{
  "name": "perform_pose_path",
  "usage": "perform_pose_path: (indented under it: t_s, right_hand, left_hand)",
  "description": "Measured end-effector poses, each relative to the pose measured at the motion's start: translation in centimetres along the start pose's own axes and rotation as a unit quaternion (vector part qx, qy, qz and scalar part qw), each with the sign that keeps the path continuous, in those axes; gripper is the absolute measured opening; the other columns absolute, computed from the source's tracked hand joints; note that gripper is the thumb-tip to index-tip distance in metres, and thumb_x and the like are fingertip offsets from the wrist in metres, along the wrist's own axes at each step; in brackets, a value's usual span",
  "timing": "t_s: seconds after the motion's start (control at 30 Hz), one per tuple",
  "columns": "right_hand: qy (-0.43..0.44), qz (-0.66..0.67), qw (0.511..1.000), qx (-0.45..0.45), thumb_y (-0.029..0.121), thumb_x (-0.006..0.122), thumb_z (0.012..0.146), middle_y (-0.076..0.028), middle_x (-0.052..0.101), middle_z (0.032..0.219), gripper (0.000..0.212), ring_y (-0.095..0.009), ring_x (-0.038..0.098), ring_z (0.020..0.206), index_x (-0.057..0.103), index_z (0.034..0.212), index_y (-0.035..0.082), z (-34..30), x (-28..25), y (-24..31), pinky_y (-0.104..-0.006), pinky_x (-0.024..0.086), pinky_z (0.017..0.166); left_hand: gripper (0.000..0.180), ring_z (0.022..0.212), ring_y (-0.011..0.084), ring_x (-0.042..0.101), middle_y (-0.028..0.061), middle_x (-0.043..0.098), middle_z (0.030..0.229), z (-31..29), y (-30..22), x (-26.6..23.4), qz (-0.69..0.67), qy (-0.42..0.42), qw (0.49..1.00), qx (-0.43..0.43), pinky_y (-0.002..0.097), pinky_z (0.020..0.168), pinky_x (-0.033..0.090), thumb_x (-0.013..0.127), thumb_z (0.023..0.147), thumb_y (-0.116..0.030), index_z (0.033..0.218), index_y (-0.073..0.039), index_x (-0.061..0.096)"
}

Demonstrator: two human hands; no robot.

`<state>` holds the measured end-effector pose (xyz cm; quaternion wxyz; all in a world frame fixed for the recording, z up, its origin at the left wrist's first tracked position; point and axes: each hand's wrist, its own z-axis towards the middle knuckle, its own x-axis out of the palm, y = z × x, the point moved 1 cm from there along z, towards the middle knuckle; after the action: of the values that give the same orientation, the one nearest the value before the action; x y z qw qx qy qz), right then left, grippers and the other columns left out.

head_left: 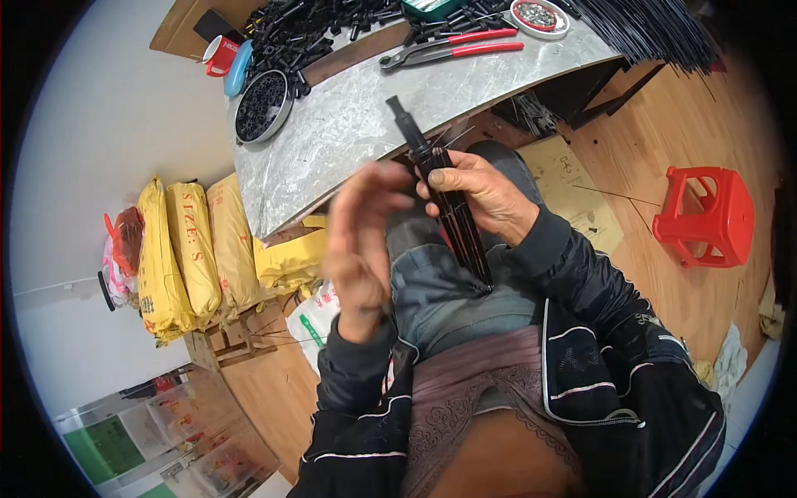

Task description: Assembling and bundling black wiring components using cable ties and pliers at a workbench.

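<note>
My right hand [486,195] is wrapped round a slim black folded umbrella frame [459,220], its thumb pressed along the bundle of thin ribs. The frame stands tilted, its narrow black end pointing up toward the table and its rib ends down by my lap. Just left of it my left hand [359,241] is raised and blurred by motion. Its fingers are bent but apart, with nothing visible in them. They hover close to the frame, and I cannot tell whether they touch it.
On the grey table [340,124] lie red-handled pliers [457,48], a bowl of black rings [264,106], a dish of small metal parts [540,17], black plastic pieces and a bundle of dark rods [643,33]. A red stool [706,216] stands right; yellow sacks [193,245] stand left.
</note>
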<state>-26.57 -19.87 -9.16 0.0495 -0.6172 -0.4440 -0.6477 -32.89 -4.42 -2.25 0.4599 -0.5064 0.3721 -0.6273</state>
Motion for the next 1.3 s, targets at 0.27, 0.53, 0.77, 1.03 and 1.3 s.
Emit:
perform_pose_path:
  t_s: [0.27,0.53,0.77,1.03,1.3]
  right_hand:
    - [-0.049,-0.106,0.985,-0.128,0.009,0.067,0.086,-0.002,0.065,0.090,0.028,-0.009,0.061,0.075,0.061,0.113,0.002,-0.3,1.9,0.0,-0.0233,0.052,0.067]
    - [-0.137,-0.365,0.854,-0.344,0.005,0.068,0.084,-0.004,0.061,0.105,0.033,-0.011,0.058,0.091,0.060,0.115,-0.003,0.6,3.6,-2.2,-0.0233,0.048,0.079]
    - [-0.146,-0.534,0.764,-0.331,0.007,0.072,0.078,-0.005,0.063,0.082,0.018,-0.010,0.058,0.074,0.064,0.091,-0.003,-1.1,3.8,-0.3,-0.0245,0.047,0.065]
    - [-0.064,-0.503,0.848,-0.153,0.023,0.072,0.081,0.002,0.052,0.062,0.027,-0.006,0.046,0.058,0.060,0.072,0.001,-2.1,2.4,2.7,-0.0233,0.038,0.052]
    - [0.038,-0.257,0.966,0.004,0.028,0.073,0.083,0.004,0.055,0.064,0.026,-0.006,0.048,0.054,0.066,0.073,0.004,-0.9,1.3,2.5,-0.0220,0.039,0.050]
  left_hand:
    - [0.047,0.065,0.0101,0.058,0.0032,0.061,0.079,0.3,1.0,4.0,0.136,-0.136,0.981,-0.033,0.0223,0.067,0.048,0.062,0.085,-0.003,0.128,0.006,0.044]
    - [0.026,0.077,0.0064,0.059,0.0033,0.068,0.088,2.7,1.5,1.4,0.130,-0.182,0.974,-0.040,0.0198,0.070,0.048,0.072,0.083,-0.007,0.105,0.005,0.067]
    - [0.025,0.075,0.0072,0.059,0.0034,0.068,0.087,1.9,1.0,1.3,0.132,-0.196,0.971,-0.038,0.0201,0.069,0.049,0.073,0.082,-0.005,0.104,0.004,0.066]
    - [0.021,0.075,0.0096,0.062,0.0043,0.067,0.086,1.3,1.1,2.5,0.103,-0.173,0.979,-0.032,0.0226,0.071,0.050,0.072,0.081,-0.003,0.101,0.003,0.065]
    - [0.030,0.078,0.0087,0.061,0.0045,0.067,0.090,0.5,1.1,2.4,0.146,-0.146,0.978,-0.002,0.0217,0.073,0.049,0.072,0.084,-0.008,0.109,0.005,0.063]
